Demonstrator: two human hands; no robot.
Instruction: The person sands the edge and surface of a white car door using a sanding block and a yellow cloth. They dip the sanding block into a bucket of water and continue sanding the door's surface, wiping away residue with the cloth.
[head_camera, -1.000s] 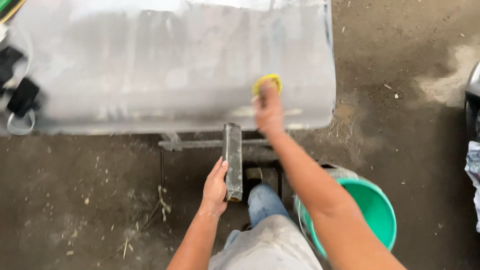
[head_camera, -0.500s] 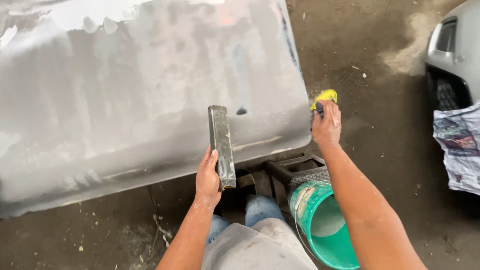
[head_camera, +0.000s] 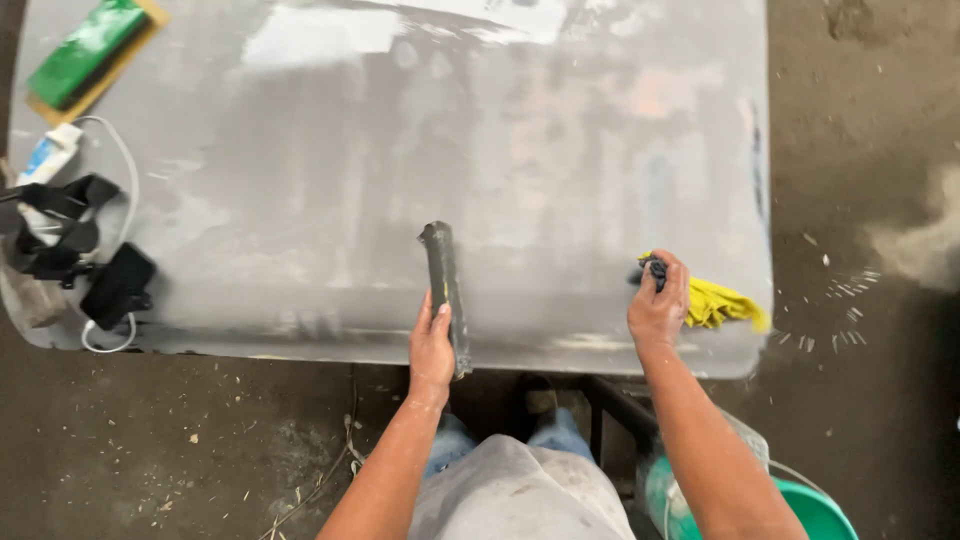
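One large grey panel (head_camera: 400, 180) lies flat, its sheet-metal skin dull and matte, mottled with paler patches and faint pinkish spots, corners rounded. It rests on a dark frame (head_camera: 610, 400) visible below its near edge.

The left hand (head_camera: 432, 350) grasps one long, narrow dark block (head_camera: 445, 295) (a sanding block by its shape), fingers wrapped around its near end. The block lies lengthwise on the panel, near the front edge, roughly at centre, its far end pointing away from the person.

The right hand (head_camera: 658, 305) is clenched on one yellow rag (head_camera: 720, 303), crumpled and soft, which trails out to the right of the fist. A small dark item shows at the fingertips; what it is cannot be told. Rag and hand rest on the panel near its front right corner, well apart from the block.

At the far left corner lies one green rectangular block (head_camera: 85, 50) on a tan backing. Below it along the left edge: one white tube (head_camera: 45, 160), one white cord (head_camera: 125, 190) looping, and black straps (head_camera: 60, 230) with a black pouch (head_camera: 118, 285).

One green plastic bucket (head_camera: 810, 505), round, stands on the dirty concrete floor (head_camera: 200, 450) at lower right, beside the person's right forearm. Wet splash marks fan across the floor just right of the panel corner.
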